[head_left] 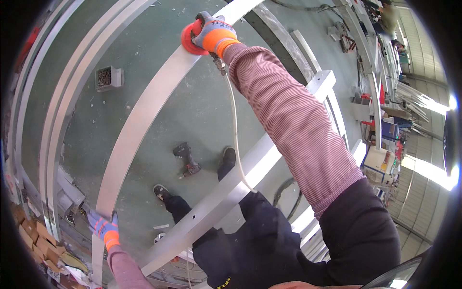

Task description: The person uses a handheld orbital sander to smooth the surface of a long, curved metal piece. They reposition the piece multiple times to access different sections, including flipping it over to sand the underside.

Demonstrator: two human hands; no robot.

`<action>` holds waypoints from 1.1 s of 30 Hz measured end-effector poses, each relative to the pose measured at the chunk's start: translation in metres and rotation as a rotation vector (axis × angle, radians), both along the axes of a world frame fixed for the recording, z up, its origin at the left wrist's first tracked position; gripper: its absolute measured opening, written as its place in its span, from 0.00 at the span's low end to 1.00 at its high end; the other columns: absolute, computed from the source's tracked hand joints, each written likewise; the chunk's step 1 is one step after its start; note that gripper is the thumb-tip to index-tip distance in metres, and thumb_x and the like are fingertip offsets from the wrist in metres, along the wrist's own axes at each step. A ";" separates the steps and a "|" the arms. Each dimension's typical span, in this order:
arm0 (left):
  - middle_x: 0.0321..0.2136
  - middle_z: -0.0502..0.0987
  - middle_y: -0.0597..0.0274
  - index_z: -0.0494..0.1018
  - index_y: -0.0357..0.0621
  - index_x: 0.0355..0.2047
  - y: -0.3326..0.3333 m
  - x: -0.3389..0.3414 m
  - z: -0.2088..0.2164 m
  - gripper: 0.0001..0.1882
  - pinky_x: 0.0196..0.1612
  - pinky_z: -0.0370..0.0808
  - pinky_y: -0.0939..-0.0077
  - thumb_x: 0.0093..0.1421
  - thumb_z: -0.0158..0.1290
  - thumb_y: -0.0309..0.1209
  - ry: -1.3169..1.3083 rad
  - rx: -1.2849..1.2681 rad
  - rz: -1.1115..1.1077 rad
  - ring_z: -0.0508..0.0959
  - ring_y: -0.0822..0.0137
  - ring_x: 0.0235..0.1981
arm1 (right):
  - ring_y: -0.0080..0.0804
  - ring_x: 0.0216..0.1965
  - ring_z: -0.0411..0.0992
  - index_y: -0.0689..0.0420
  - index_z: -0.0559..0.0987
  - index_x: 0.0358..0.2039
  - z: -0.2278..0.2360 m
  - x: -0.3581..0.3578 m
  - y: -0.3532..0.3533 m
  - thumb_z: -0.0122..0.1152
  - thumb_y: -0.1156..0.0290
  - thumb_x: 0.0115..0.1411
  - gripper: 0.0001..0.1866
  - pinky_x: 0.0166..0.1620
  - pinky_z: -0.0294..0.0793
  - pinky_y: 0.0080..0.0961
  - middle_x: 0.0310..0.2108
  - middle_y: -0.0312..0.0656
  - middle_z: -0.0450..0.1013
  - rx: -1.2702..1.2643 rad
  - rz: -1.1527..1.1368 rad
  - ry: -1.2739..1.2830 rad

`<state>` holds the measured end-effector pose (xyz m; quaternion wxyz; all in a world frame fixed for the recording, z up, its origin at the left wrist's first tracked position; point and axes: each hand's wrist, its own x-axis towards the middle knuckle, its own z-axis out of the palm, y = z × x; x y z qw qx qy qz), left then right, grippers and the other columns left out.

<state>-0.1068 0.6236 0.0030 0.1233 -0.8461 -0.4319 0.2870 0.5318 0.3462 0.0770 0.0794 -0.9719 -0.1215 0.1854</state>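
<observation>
A long pale metal bar [130, 120] crosses in front of me, from the lower left to the top. My right hand [215, 32], in a grey and orange glove, is closed around a round red air sander [190, 38] whose disc sits on the bar's upper stretch. A pale air hose [235, 108] runs from the sander's metal fitting down toward my waist. My left hand [104, 227], gloved the same way, grips the bar near its lower end. Part of the sander is hidden by my fingers.
A second metal beam [211, 207] lies between me and the bar. On the green floor are a cordless drill [186, 160] and a box of small fasteners [109, 78]. More long bars [72, 72] stand at the left. Cardboard pieces [45, 241] lie lower left.
</observation>
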 end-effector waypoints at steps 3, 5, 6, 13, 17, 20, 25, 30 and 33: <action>0.68 0.60 0.45 0.55 0.38 0.70 -0.041 0.152 -0.004 0.59 0.72 0.55 0.54 0.45 0.66 0.59 -0.305 -0.232 -0.289 0.58 0.47 0.70 | 0.52 0.57 0.73 0.38 0.68 0.63 0.008 0.039 -0.011 0.61 0.56 0.54 0.34 0.58 0.74 0.40 0.58 0.54 0.67 0.044 0.035 0.008; 0.68 0.60 0.47 0.56 0.39 0.69 -0.106 0.304 0.004 0.59 0.70 0.55 0.48 0.44 0.66 0.60 -0.352 -0.236 -0.410 0.59 0.51 0.70 | 0.53 0.56 0.73 0.38 0.68 0.63 0.004 0.057 -0.036 0.61 0.56 0.54 0.33 0.57 0.74 0.41 0.58 0.54 0.67 0.032 0.057 0.021; 0.68 0.60 0.48 0.55 0.39 0.69 -0.133 0.368 0.002 0.60 0.71 0.54 0.48 0.45 0.65 0.61 -0.438 -0.249 -0.475 0.58 0.51 0.70 | 0.53 0.56 0.73 0.38 0.68 0.63 0.001 0.065 -0.044 0.61 0.56 0.54 0.33 0.57 0.74 0.41 0.58 0.54 0.66 0.026 0.067 0.024; 0.57 0.73 0.54 0.60 0.49 0.67 -0.237 0.599 0.012 0.52 0.57 0.71 0.52 0.47 0.65 0.59 -0.374 -0.239 -0.305 0.75 0.52 0.56 | 0.51 0.56 0.73 0.47 0.71 0.59 0.000 0.108 -0.063 0.56 0.58 0.56 0.29 0.56 0.75 0.42 0.55 0.54 0.71 0.123 0.177 -0.002; 0.52 0.75 0.55 0.62 0.50 0.66 -0.237 0.588 -0.013 0.49 0.54 0.72 0.54 0.48 0.64 0.60 -0.542 -0.172 -0.356 0.77 0.54 0.52 | 0.52 0.55 0.73 0.45 0.72 0.58 -0.013 0.138 -0.087 0.59 0.58 0.52 0.31 0.55 0.75 0.44 0.51 0.55 0.74 0.163 0.168 -0.050; 0.51 0.74 0.55 0.63 0.50 0.65 -0.240 0.591 -0.021 0.49 0.52 0.72 0.55 0.48 0.63 0.61 -0.547 -0.106 -0.389 0.76 0.55 0.51 | 0.54 0.52 0.76 0.41 0.69 0.62 -0.013 0.171 -0.115 0.65 0.56 0.46 0.39 0.54 0.76 0.44 0.51 0.59 0.73 0.084 0.074 -0.028; 0.52 0.73 0.58 0.62 0.51 0.66 -0.235 0.600 -0.023 0.50 0.54 0.70 0.55 0.47 0.63 0.61 -0.522 -0.156 -0.363 0.75 0.56 0.52 | 0.54 0.55 0.74 0.39 0.71 0.59 -0.013 0.233 -0.132 0.65 0.56 0.49 0.34 0.56 0.74 0.44 0.56 0.55 0.69 0.049 0.010 -0.003; 0.54 0.72 0.58 0.60 0.51 0.67 -0.232 0.594 -0.019 0.52 0.57 0.69 0.54 0.46 0.65 0.60 -0.483 -0.185 -0.332 0.73 0.56 0.54 | 0.55 0.58 0.72 0.37 0.69 0.62 -0.014 0.299 -0.142 0.65 0.49 0.48 0.38 0.59 0.72 0.43 0.59 0.56 0.68 0.005 0.003 -0.026; 0.55 0.71 0.57 0.59 0.50 0.68 -0.228 0.596 -0.022 0.53 0.57 0.68 0.54 0.45 0.66 0.59 -0.505 -0.167 -0.336 0.72 0.55 0.55 | 0.55 0.57 0.72 0.37 0.68 0.62 -0.026 0.352 -0.151 0.66 0.48 0.48 0.39 0.59 0.73 0.42 0.57 0.56 0.70 -0.028 0.064 -0.116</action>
